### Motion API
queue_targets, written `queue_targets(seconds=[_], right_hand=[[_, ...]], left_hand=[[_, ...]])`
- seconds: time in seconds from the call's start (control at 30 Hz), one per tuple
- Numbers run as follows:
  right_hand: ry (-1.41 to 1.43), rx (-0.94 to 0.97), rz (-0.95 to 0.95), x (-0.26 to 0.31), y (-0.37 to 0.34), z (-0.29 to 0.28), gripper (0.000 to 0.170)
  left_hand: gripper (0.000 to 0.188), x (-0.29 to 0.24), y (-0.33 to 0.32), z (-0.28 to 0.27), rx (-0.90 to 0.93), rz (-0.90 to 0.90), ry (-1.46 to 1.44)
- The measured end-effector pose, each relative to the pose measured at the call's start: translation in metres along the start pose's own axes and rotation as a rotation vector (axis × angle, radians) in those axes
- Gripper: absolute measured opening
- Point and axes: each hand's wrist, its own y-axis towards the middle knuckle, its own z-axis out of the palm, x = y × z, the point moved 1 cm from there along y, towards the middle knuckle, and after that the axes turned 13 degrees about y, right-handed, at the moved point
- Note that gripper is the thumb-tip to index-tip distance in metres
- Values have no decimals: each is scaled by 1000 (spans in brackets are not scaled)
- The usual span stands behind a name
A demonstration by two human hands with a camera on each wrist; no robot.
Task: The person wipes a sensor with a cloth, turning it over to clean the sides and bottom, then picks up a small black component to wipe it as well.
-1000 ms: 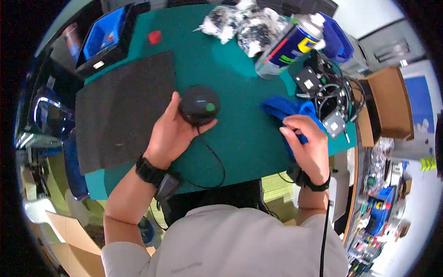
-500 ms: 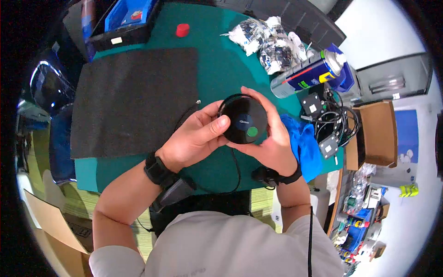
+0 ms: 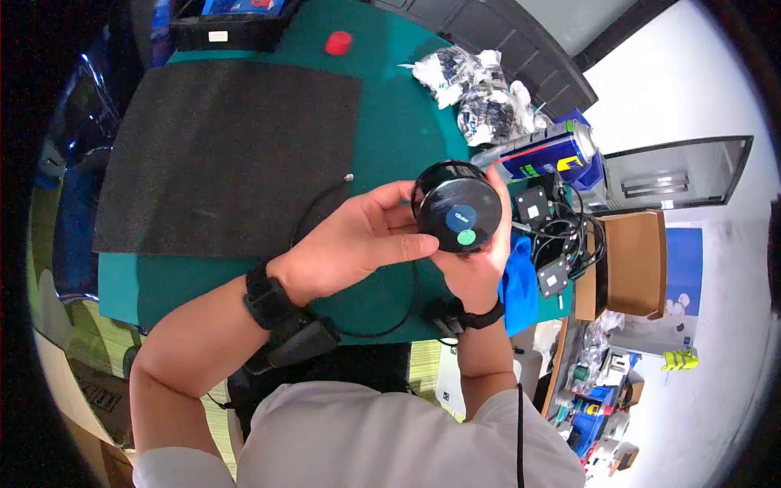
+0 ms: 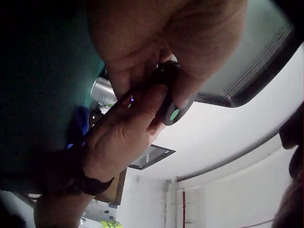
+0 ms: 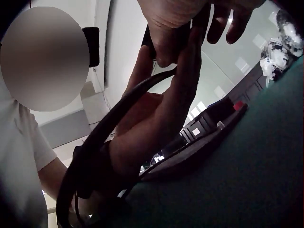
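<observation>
In the head view a round black device (image 3: pixel 446 199) with a blue and a green sticker is held above the green table, its stickered face turned up. The left hand (image 3: pixel 350 240) grips its left side, thumb at the lower edge. On its right side the right hand (image 3: pixel 480 268) holds it, fingers round the far edge. A black cable (image 3: pixel 416 301) hangs below the hands, and a cable end with a clear plug (image 3: pixel 348 177) lies by the dark mat. The left wrist view shows the green sticker (image 4: pixel 174 114) between both hands.
A dark mat (image 3: pixel 232 154) covers the table's left part. Behind are a red cap (image 3: pixel 338 43) and wrapped bundles (image 3: pixel 486 114). To the right lie a spray can (image 3: pixel 537 154), a blue cloth (image 3: pixel 518 285), boxed modules with cables (image 3: pixel 553 278) and an open cardboard box (image 3: pixel 637 264).
The right hand has come from beside the blue cloth to the device. Both hands now hold it, raised and farther right than before, its stickered face more toward the head camera.
</observation>
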Motion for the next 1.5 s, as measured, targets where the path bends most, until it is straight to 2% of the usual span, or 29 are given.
queue_targets(seconds=[0.1,0.23,0.3,0.43,0.5,0.53,0.6,0.67,0.93,1.0,1.1,1.13,1.3,1.5], right_hand=[[-30,21,-26,0,-3,1,106],[-31,19,12,0,-3,-1,106],[-46,19,17,0,-4,-1,105],[-4,21,15,-5,-5,-3,104],[-1,31,4,-4,-6,-3,103],[52,57,13,-1,-6,-2,100],[107,83,23,3,-5,-2,97],[250,97,55,6,-5,-4,90],[230,54,89,7,-6,0,80],[152,37,38,2,-5,-5,73],[104,6,17,1,-5,-7,65],[94,-10,-10,4,-3,-4,56],[70,-69,65,-1,-3,-10,40],[180,-94,50,-9,-5,-17,23]], left_hand=[[42,-4,-1,1,-18,-32,-15],[43,1,1,-1,-9,-22,22],[53,3,2,-2,-10,9,62],[55,0,1,-2,-15,-26,86],[44,-1,-1,0,-30,-35,60],[44,-1,-1,0,-28,-38,61],[58,1,-1,0,-28,-47,59],[58,-1,-1,-1,-26,-66,94],[54,6,0,-3,-30,-84,75],[53,7,-1,-4,-15,-144,90],[52,10,0,-4,8,-107,122],[52,10,0,-3,8,-109,123],[46,11,0,-4,-31,-215,220],[49,10,-1,2,-58,-128,245]])
